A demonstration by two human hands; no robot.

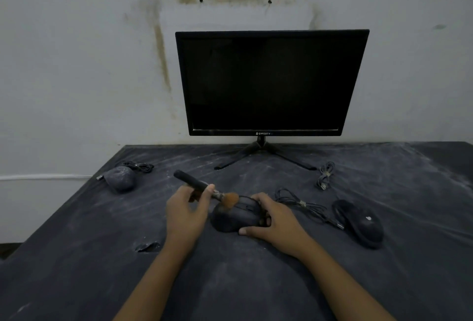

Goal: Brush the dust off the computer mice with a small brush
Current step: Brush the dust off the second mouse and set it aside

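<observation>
Right hand [273,223] curled round middle mouse [230,219]; left hand [184,215] pinching small brush [197,184], bristles [230,200] on shell. Advised: light outward strokes, mouse braced against desk [230,282].

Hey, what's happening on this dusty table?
A person is cleaning computer mice. Their left hand holds a small brush, its orange bristles touching the middle mouse, which the right hand grips to steady it. A very dusty mouse sits at the far left, a third mouse lies to the right, and a dark monitor stands behind.
</observation>
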